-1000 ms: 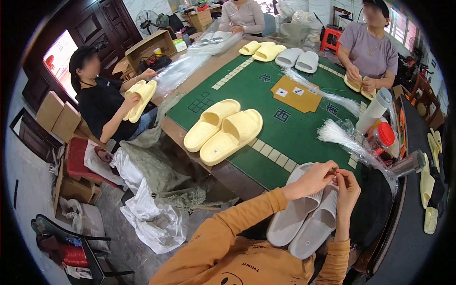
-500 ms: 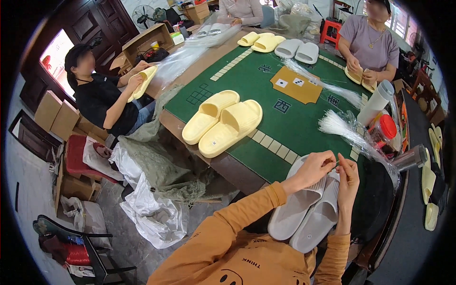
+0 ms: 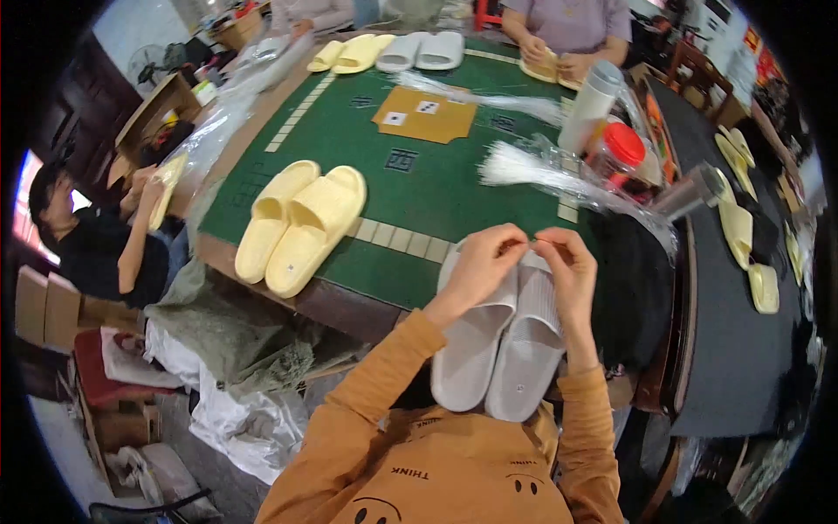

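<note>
A pair of grey slide slippers (image 3: 522, 375) leans between my lap and the near edge of the table, toes away from me. Above their straps my left hand (image 3: 482, 266) and my right hand (image 3: 569, 272) meet with fingertips pinched. Whatever lies between the fingertips is too small to make out. On the green table mat (image 3: 419, 201), left of my hands, stands a pair of pale yellow slippers (image 3: 319, 218). Beyond my right hand lies a bundle of thin white plastic strands (image 3: 515, 166), partly in clear wrap; a second bundle (image 3: 489, 98) lies farther off.
At the table's right stand a pale bottle (image 3: 591, 106), a red-lidded jar (image 3: 621, 150) and a clear tumbler (image 3: 694, 190). More yellow and grey slippers (image 3: 439, 51) line the far edge. Co-workers sit at the left, far and right sides. A dark side table (image 3: 724, 349) holds yellow slippers.
My view has swung to the right, so the table and slippers appear farther left. My hands stay pinched together above the grey slippers.
</note>
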The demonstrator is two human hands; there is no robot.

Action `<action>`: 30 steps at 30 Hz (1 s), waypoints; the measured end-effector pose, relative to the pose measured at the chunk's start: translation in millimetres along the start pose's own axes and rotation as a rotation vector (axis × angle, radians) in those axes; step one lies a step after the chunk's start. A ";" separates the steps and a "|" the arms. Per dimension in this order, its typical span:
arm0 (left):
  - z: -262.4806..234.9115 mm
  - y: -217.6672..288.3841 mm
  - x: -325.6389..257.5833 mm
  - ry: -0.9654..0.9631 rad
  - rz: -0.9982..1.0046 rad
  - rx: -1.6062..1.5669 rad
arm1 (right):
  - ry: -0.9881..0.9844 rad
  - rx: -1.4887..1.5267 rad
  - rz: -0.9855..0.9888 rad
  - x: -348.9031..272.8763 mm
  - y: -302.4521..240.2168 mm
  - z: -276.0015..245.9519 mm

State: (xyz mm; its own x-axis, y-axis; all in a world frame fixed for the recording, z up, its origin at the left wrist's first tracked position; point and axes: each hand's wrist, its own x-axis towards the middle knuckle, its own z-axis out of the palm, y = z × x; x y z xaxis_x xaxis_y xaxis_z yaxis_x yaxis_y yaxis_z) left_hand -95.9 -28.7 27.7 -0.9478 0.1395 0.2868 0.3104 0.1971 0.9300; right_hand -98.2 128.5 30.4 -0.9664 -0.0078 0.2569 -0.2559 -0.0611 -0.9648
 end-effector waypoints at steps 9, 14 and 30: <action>6.9 3.4 -1.2 0.038 -0.044 -0.091 | -0.009 -0.043 -0.014 0.4 1.6 -6.4; 5.4 4.6 -2.7 0.022 -0.061 -0.059 | 0.000 -0.011 0.008 -2.3 1.0 -5.1; 6.2 2.1 -3.0 0.055 0.002 -0.030 | -0.011 -0.204 0.010 -1.3 2.2 -2.9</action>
State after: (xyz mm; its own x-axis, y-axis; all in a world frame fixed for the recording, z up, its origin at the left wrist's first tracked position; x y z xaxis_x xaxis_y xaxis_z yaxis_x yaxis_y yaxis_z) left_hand -92.0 -22.6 27.4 -0.9500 0.0865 0.2999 0.3106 0.1680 0.9356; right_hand -97.6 131.3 27.8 -0.9689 -0.0182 0.2469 -0.2469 0.1427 -0.9585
